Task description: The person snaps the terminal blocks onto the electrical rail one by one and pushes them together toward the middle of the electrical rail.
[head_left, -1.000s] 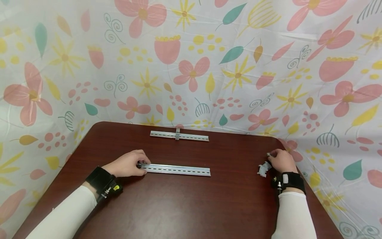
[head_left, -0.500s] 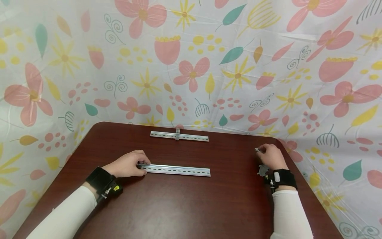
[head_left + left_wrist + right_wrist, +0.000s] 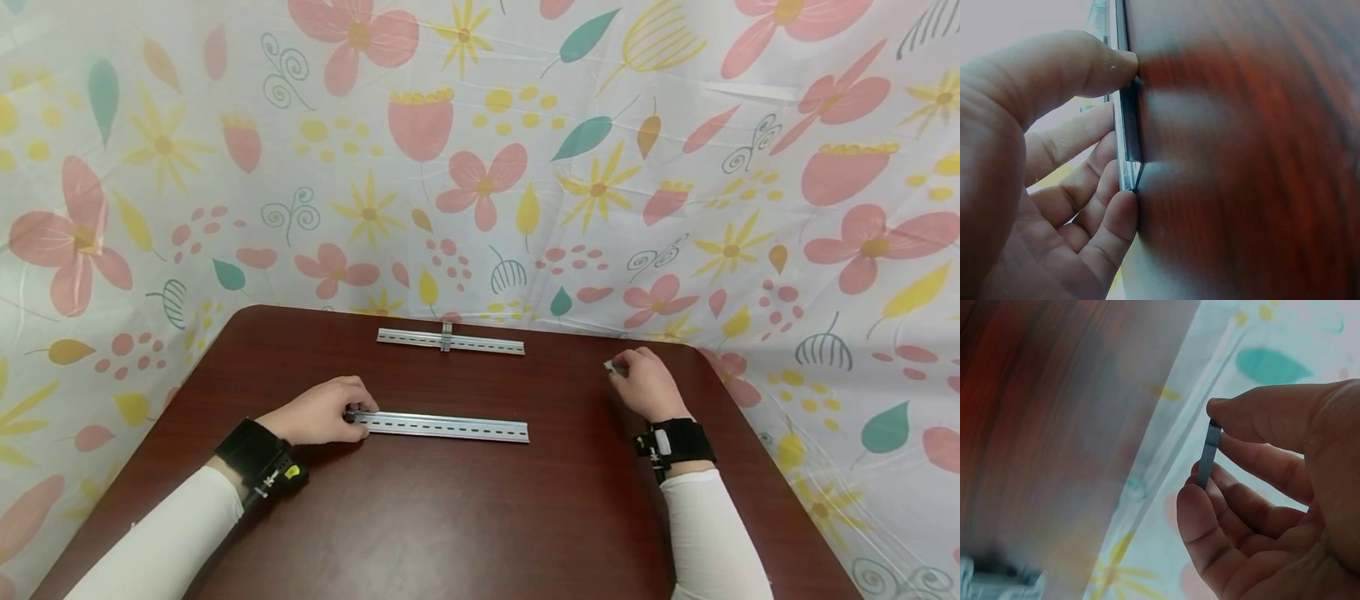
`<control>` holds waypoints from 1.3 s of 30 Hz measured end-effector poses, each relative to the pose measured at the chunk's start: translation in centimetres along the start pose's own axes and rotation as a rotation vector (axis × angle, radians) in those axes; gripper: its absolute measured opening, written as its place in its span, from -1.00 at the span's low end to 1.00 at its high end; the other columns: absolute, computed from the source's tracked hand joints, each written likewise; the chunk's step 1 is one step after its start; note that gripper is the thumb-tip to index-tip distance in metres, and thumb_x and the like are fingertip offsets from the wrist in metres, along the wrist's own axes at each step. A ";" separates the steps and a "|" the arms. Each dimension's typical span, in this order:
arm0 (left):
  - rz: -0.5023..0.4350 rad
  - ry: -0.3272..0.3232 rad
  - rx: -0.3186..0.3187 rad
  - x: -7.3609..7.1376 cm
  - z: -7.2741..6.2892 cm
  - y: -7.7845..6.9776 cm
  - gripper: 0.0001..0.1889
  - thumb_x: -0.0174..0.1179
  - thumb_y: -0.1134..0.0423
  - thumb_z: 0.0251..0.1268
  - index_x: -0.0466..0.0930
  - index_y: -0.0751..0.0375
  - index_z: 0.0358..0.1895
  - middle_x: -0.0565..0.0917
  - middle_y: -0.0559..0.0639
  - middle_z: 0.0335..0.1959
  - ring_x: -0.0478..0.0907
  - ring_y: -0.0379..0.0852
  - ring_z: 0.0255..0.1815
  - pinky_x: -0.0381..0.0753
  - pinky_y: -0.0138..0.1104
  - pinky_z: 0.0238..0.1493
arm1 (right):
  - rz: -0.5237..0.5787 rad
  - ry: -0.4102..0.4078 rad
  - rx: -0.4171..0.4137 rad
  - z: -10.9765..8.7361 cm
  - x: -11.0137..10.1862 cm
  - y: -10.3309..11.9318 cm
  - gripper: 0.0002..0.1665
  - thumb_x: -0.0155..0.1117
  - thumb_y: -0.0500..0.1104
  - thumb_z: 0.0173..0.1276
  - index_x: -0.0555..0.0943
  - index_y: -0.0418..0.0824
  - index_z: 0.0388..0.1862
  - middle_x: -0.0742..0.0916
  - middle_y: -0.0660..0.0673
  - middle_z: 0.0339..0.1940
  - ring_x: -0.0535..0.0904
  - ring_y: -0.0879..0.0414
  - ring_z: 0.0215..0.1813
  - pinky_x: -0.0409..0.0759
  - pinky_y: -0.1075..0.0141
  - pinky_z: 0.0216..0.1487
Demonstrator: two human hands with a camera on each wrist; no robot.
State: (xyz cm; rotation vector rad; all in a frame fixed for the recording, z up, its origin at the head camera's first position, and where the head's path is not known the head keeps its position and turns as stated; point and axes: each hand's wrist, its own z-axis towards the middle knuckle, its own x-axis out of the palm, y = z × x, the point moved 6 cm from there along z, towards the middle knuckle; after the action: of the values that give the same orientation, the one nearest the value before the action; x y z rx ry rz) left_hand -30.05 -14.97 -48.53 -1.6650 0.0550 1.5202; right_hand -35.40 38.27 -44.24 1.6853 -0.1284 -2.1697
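My left hand (image 3: pixel 324 412) grips the left end of a slotted metal DIN rail (image 3: pixel 450 426) lying across the table. In the left wrist view the thumb is on one long edge of the rail (image 3: pixel 1120 115) and the curled fingers are on the other. A small dark part shows at the rail's held end. My right hand (image 3: pixel 647 385) pinches a thin, flat grey piece (image 3: pixel 1209 455) between thumb and fingertips, over the right side of the table. In the head view only a light corner of the grey piece (image 3: pixel 611 366) sticks out past the fingers.
A second DIN rail (image 3: pixel 491 345) lies near the back edge of the brown table (image 3: pixel 450 517), with a grey block (image 3: pixel 447 337) mounted across it. Grey parts (image 3: pixel 1000 584) show at the lower left of the right wrist view. A flowered curtain (image 3: pixel 480 125) hangs behind.
My right hand has moved left and away from me with the grey piece, off the grey parts at the right. The left hand and the rails have stayed put.
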 end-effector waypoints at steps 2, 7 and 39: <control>-0.004 -0.004 0.004 0.0 0.0 -0.1 -0.76 0.54 0.22 0.29 0.86 -0.04 0.01 0.64 -0.27 -0.12 0.56 -0.19 -0.11 0.68 -0.23 -0.03 | -0.005 -0.009 -0.020 0.2 0.2 1.0 -0.75 0.39 -0.30 0.57 0.74 -0.47 0.08 0.70 -0.40 0.00 0.65 -0.25 -0.05 0.67 -0.19 0.02; -0.012 -0.009 0.007 0.0 -0.1 -0.1 -0.76 0.55 0.22 0.30 0.86 -0.04 0.01 0.64 -0.25 -0.12 0.55 -0.19 -0.11 0.67 -0.23 -0.04 | -0.014 -0.007 -0.062 0.7 0.9 3.5 -0.76 0.41 -0.30 0.57 0.74 -0.44 0.09 0.69 -0.39 0.03 0.64 -0.26 -0.01 0.67 -0.19 0.04; 0.015 0.006 -0.009 0.3 0.4 0.5 -0.74 0.52 0.21 0.27 0.83 -0.06 0.01 0.62 -0.25 -0.12 0.54 -0.18 -0.11 0.67 -0.21 0.00 | 0.097 0.025 -0.303 2.2 4.5 17.3 -0.77 0.48 -0.27 0.58 0.74 -0.36 0.10 0.68 -0.21 0.04 0.59 -0.08 0.05 0.68 0.05 0.03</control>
State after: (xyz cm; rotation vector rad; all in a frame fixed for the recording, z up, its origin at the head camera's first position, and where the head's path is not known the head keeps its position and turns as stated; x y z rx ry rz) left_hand -30.54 -14.89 -49.04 -1.6799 0.0641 1.5285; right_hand -34.15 20.34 -42.49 1.5018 0.1176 -1.9815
